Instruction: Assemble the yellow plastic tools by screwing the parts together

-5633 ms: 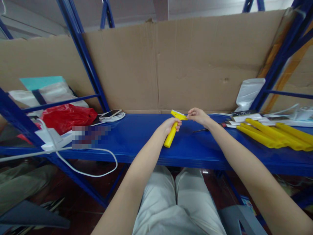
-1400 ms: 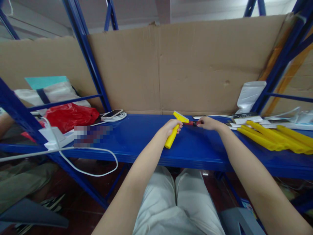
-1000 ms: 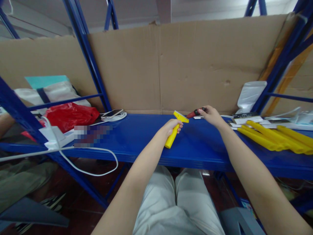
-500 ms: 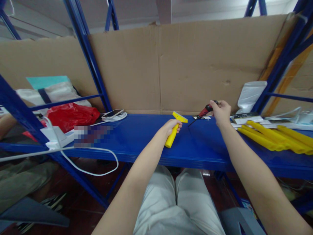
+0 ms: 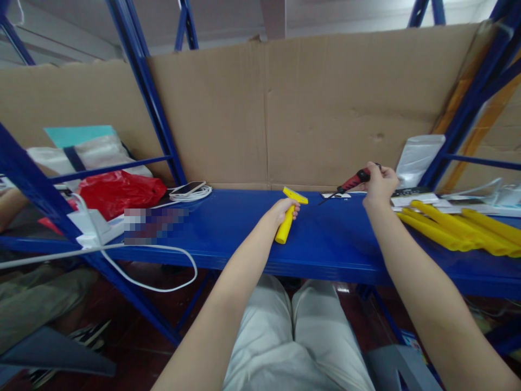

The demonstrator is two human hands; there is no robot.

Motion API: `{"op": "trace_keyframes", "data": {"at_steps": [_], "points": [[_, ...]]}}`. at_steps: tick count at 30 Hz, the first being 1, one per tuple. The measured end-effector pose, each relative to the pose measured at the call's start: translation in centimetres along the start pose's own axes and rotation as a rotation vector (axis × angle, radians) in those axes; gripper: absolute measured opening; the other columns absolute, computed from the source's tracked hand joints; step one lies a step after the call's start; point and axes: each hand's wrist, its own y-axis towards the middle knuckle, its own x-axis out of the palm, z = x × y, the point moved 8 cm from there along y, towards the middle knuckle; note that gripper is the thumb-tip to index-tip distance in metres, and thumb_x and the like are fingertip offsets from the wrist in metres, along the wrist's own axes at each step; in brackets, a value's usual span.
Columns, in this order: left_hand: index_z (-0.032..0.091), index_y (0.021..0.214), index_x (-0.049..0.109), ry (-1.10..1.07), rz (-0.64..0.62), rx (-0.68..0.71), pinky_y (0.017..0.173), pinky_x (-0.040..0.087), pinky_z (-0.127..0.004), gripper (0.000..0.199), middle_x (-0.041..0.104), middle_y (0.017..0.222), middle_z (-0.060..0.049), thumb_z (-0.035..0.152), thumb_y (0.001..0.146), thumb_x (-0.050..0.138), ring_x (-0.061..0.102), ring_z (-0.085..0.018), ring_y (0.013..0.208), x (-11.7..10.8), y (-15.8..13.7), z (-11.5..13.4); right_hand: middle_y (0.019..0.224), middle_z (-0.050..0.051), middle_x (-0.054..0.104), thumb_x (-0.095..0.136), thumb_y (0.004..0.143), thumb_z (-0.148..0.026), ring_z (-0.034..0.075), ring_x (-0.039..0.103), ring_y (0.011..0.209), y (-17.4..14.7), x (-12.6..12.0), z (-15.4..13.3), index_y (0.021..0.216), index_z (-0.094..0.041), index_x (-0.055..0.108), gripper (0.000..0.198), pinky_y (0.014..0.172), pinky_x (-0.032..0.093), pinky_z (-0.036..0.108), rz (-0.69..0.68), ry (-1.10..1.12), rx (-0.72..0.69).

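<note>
My left hand [image 5: 287, 210] is wrapped round the handle of a yellow scraper [image 5: 284, 231], whose wide head points up and away over the blue shelf [image 5: 232, 228]. In my right hand [image 5: 379, 183] is a red and black screwdriver [image 5: 353, 182], gripped near its butt end. Its dark shaft slants down to the left, and the tip is apart from the scraper's head. Behind the screwdriver, a small white piece [image 5: 331, 195] with tiny bits beside it lies on the shelf.
Several yellow handles [image 5: 443, 231] lie at the right by small boxes [image 5: 415, 196]. At left are a red plastic bag [image 5: 122, 190], a phone [image 5: 188, 188] on a coiled white cable, and a power strip [image 5: 97, 233]. Cardboard [image 5: 211, 119] stands behind. Another person's arm [image 5: 10, 209] shows far left.
My right hand has moved right with the screwdriver, drawing its tip away from the scraper's head. My left hand and the scraper have shifted and turned slightly.
</note>
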Motion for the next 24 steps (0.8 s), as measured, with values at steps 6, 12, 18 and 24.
{"op": "trace_keyframes", "data": {"at_steps": [6,12,18,24], "points": [[0.017,0.073,0.043,0.004,0.005,0.011,0.037,0.026,-0.015,0.013,0.04,0.048,0.006,0.006,0.079,0.041,0.032,-0.005,0.035,0.0,-0.2,0.1,0.057,-0.005,0.043,0.059,0.078,-0.032,0.009,0.037,0.041,-0.7,0.1,-0.7,0.071,-0.026,0.036,0.026,0.035,0.034,0.025,-0.036,0.016,0.025],[0.016,0.072,0.043,0.03,0.033,0.031,0.037,0.027,-0.016,0.013,0.04,0.048,0.006,0.006,0.079,0.041,0.033,-0.005,0.035,-0.2,-0.3,0.3,0.05,-0.009,0.038,0.056,0.079,-0.024,0.006,0.034,0.034,-1.4,-0.3,-1.8,0.068,-0.024,0.034,0.025,0.032,0.031,0.023,0.053,0.066,0.08],[0.017,0.072,0.042,0.028,0.029,0.016,0.036,0.026,-0.016,0.014,0.04,0.048,0.006,0.005,0.079,0.041,0.032,-0.005,0.035,-0.1,-0.4,0.2,0.043,-0.01,0.035,0.054,0.077,-0.018,0.006,0.03,0.031,-2.0,0.1,-2.1,0.063,-0.024,0.034,0.025,0.032,0.027,0.024,0.04,0.185,0.128],[0.017,0.072,0.043,0.055,-0.003,0.0,0.036,0.026,-0.016,0.014,0.04,0.048,0.006,0.006,0.08,0.04,0.033,-0.005,0.035,0.3,-0.5,0.0,0.046,-0.01,0.029,0.06,0.076,-0.041,0.007,0.032,0.033,-1.3,1.1,-0.9,0.065,-0.024,0.029,0.036,0.034,0.031,0.023,-0.1,0.178,0.064]]}}
